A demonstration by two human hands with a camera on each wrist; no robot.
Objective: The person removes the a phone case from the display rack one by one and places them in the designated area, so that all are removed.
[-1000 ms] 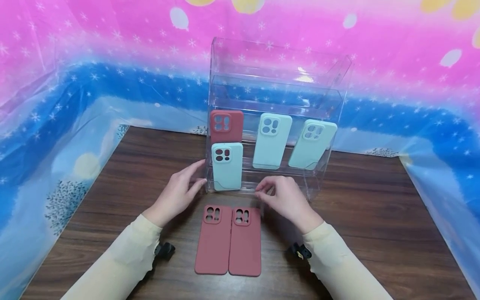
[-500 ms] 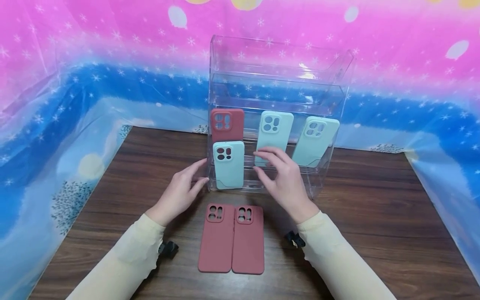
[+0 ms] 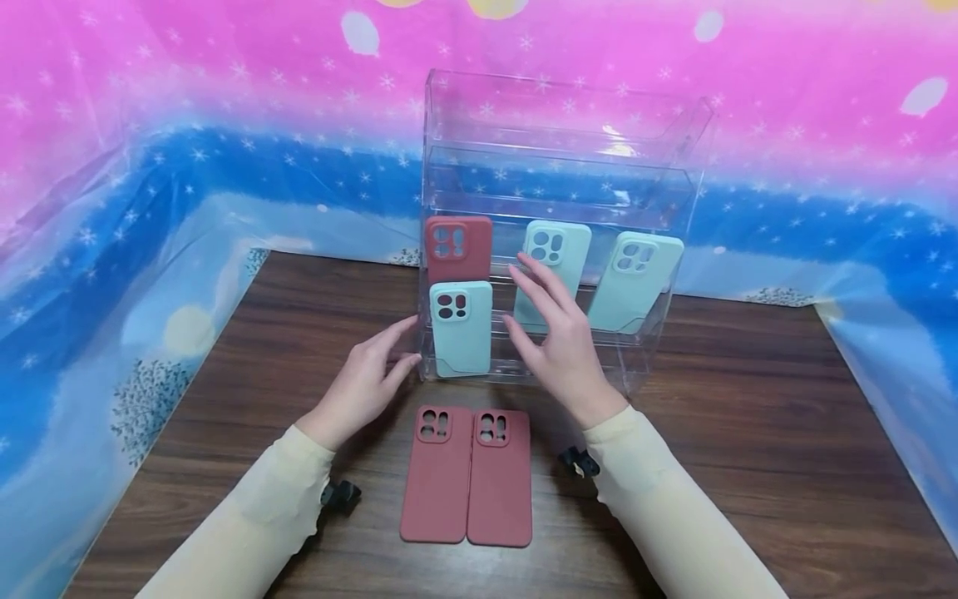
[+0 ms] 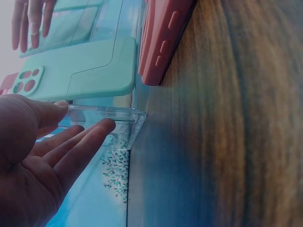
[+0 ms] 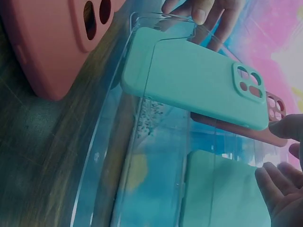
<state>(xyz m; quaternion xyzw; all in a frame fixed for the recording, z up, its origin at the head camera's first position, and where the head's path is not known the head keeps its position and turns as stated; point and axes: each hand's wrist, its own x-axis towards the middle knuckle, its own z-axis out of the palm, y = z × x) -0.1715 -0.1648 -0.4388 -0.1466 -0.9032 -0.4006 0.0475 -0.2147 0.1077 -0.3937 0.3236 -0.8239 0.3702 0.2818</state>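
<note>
A clear tiered display rack [image 3: 557, 191] holds phone cases. My left hand [image 3: 359, 378] is at its left side, thumb and fingertips touching the side panel with the fingers fairly straight. Just beside that hand, a mint phone case [image 3: 462, 337] leans in the lowest tier, partly covering a red phone case [image 3: 459, 249] one tier up. My right hand [image 3: 565, 349] holds nothing; its spread fingers overlap the middle mint phone case [image 3: 563, 249] in the head view. Farther right on that tier stands another mint phone case [image 3: 636, 274].
Two red phone cases, a left one [image 3: 437, 491] and a right one [image 3: 500, 495], lie side by side on the wooden table [image 3: 756, 449] before the rack. A patterned cloth [image 3: 224, 158] hangs behind and at the sides.
My right hand has risen from the rack's lowest tier to the middle mint case, its fingers spreading. The left hand and the cases have stayed in place.
</note>
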